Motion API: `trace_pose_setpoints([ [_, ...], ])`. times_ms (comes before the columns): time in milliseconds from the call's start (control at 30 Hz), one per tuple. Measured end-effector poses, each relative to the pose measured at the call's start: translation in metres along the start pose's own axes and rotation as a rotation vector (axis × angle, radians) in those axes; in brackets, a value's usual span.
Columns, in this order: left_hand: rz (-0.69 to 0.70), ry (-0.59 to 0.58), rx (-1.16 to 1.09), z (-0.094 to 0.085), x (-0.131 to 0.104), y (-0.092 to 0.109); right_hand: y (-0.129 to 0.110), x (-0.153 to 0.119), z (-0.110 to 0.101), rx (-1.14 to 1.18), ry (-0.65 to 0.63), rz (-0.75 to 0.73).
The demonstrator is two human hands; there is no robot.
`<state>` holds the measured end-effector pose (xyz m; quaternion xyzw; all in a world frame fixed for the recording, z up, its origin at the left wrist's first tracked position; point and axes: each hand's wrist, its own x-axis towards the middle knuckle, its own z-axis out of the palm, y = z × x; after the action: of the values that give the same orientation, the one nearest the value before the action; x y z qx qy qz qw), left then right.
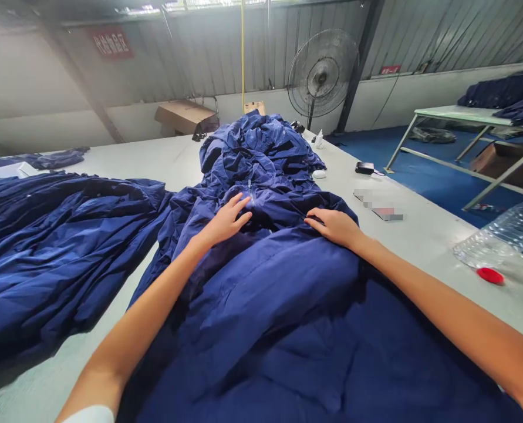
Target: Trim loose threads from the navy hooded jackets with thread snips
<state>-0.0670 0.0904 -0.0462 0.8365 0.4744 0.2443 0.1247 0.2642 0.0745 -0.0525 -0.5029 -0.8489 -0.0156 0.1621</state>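
Navy garment (261,305), near on desk (155,155): spread, creased, unfolded. Left hand (226,222): open atop. Right hand (337,227): fingers bent, grip unclear. Far heap (261,141): rumpled.

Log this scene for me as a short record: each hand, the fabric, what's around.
Left hand: open, fingers spread at the navy fabric
Right hand: on the same fabric; grip unclear
Fabric: crumpled, heaped at its far end
Left side: more navy cloth
Surface: white table
Right side: clear plastic bottle, red cap, small black case
Background: round fan, cardboard box
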Motion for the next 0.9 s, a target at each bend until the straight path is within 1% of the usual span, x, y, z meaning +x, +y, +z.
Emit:
trace_pose_setpoints([
  [67,0.040,-0.012,0.035,-0.008,-0.010,0.003,0.001,-0.001,0.011,-0.016,0.021,0.047],
  [133,0.061,-0.029,0.049,-0.007,-0.022,-0.002,0.001,-0.001,0.025,-0.020,0.048,0.083],
  [233,0.024,-0.079,0.061,0.007,-0.044,-0.020,0.001,-0.001,0.041,-0.010,0.104,0.102],
  [300,-0.017,-0.082,0.066,0.019,-0.057,-0.030,0.001,-0.002,0.046,-0.004,0.144,0.093],
  [367,-0.034,-0.058,0.063,0.027,-0.065,-0.036,0.000,-0.004,0.046,0.000,0.182,0.071],
  [467,-0.019,-0.023,0.064,0.030,-0.068,-0.037,0.001,-0.007,0.044,0.009,0.247,0.034],
  [667,-0.005,0.010,0.084,0.030,-0.066,-0.038,0.009,-0.008,0.048,0.023,0.370,-0.009],
  [800,0.011,0.018,0.087,0.033,-0.065,-0.041,0.012,-0.007,0.049,0.028,0.411,-0.040],
  [900,0.009,0.026,0.087,0.033,-0.066,-0.041,0.013,-0.007,0.049,0.035,0.419,-0.054],
])
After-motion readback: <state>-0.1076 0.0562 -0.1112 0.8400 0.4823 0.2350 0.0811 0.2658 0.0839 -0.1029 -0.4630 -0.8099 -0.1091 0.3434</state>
